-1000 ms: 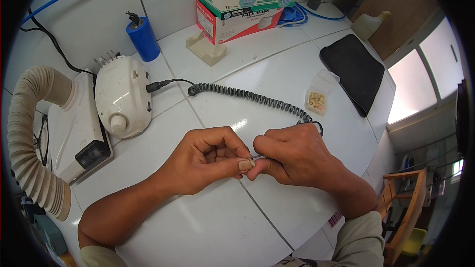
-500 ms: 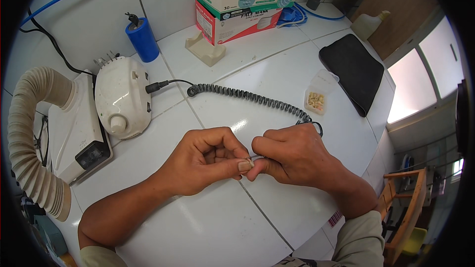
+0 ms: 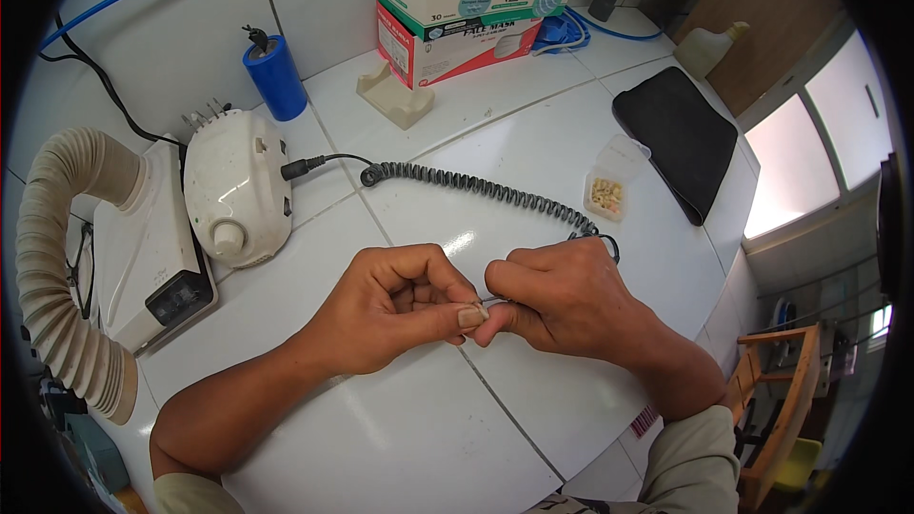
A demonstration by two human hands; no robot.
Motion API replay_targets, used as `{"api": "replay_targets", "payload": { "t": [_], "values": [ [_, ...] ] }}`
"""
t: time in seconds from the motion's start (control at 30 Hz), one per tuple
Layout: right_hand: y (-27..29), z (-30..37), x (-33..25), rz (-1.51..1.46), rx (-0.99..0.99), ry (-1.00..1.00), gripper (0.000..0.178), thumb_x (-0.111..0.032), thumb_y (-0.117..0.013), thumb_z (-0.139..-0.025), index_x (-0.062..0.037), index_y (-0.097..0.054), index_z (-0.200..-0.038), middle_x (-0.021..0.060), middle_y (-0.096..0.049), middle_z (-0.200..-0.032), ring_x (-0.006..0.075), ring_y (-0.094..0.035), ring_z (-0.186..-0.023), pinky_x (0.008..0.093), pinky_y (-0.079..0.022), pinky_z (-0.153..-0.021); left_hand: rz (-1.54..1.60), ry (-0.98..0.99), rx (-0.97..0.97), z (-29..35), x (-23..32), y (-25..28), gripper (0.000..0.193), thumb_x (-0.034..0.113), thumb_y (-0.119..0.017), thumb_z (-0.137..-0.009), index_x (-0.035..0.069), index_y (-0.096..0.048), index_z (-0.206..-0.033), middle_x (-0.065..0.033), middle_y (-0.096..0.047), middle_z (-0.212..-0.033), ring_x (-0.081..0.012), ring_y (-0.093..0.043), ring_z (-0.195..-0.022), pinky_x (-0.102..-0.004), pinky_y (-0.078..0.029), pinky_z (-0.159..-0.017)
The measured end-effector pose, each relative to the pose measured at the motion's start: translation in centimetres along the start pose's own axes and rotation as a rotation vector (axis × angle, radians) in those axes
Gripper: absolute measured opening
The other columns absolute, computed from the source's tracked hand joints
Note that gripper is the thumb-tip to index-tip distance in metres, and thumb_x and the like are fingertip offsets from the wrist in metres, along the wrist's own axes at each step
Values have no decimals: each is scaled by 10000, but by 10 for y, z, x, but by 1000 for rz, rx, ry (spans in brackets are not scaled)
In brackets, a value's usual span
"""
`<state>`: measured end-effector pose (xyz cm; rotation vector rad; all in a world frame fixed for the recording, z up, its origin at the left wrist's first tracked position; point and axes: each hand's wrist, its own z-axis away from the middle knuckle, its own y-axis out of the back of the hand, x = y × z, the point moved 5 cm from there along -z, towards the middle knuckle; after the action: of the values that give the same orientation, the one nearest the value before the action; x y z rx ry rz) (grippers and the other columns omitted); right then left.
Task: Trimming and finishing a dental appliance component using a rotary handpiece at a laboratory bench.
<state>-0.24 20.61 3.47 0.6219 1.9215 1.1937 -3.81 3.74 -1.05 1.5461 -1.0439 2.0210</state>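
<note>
Above the middle of the white tiled table, my two hands meet at the fingertips. My left hand is closed in a pinch, thumb against finger, on a small pale piece that is mostly covered by the fingertips. Opposite it, my right hand is curled round what seems to be a rotary handpiece; its body is hidden, and only a thin metallic tip shows beside the pale piece. The right thumb rests close against the left fingertips. A black coiled cord runs from a white control box to behind my right hand.
Left of the control box stands a white device with a ribbed hose. A blue cylinder, stacked boxes and a beige holder stand at the back. At right are a small clear box of yellowish pieces and a black pouch.
Both hands stay in nearly the same place and grip. The pale piece between the fingertips looks very slightly shifted or turned.
</note>
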Motion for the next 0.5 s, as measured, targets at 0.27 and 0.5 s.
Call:
{"api": "replay_targets", "payload": {
  "t": [0.27, 0.5],
  "values": [
    [0, -1, 0, 8, -3, 5, 461, -566, -700, -861, -128, -585, -777, -6, -511, -572, 193, -520, -456, 345, -391, -422, 14, -8, 8, 0, 2, -1, 84, 4, -732, -913, -8, -654, -884, -118, -696, -932, -141, -700, -808, -280, -601, -707],
    [0, -1, 0, 8, -7, -2, 473, -572, -708, -847, -128, -571, -755, -5, -504, -564, 192, -514, -448, 344, -387, -419, -6, -14, 4, 0, 1, 0, 89, 8, -732, -916, -8, -650, -887, -113, -692, -930, -136, -700, -812, -276, -605, -705]
  ]
}}
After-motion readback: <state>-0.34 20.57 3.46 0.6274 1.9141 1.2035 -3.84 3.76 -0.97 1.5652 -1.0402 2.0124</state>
